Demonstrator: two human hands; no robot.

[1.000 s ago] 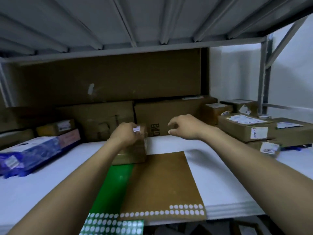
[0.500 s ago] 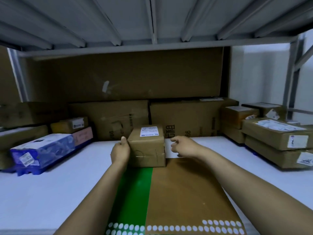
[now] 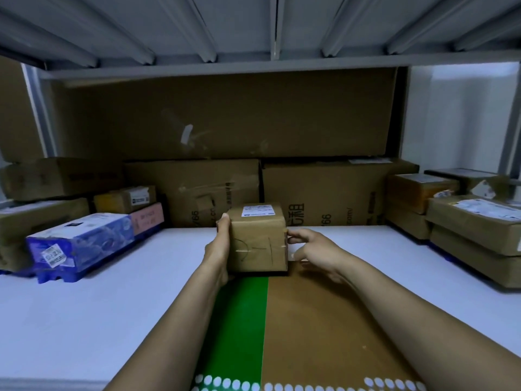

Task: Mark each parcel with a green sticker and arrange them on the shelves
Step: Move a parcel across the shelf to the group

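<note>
1. Sitting on the white shelf board [image 3: 84, 292], at the far end of the sticker sheet [image 3: 324, 320], is the small cardboard parcel [image 3: 256, 244], upright and near the middle of the view.
2. It is a brown, roughly cube-shaped box. A white shipping label [image 3: 258, 211] lies on its top, and thin pen strokes, one curved and one crossed, mark its near face.
3. The left hand [image 3: 218, 249] clasps the parcel's left side with the thumb laid up the near left edge. Its other fingers are hidden behind the box, so I cannot tell how they lie.
4. The right hand [image 3: 313, 249] is just beside the parcel's right side, fingers loosely spread and nearly straight. One fingertip touches the near right edge and nothing is pinched.
5. The sticker sheet lies flat, with a green strip on its left, brown on its right, and rows of pale round dots along its near edge.
6. Two large cartons [image 3: 194, 190] stand side by side against the back, just behind the parcel.
7. A blue-wrapped package [image 3: 81, 244] lies to the left, and stacked labelled boxes [image 3: 473, 221] stand to the right, both well apart from the parcel.
</note>
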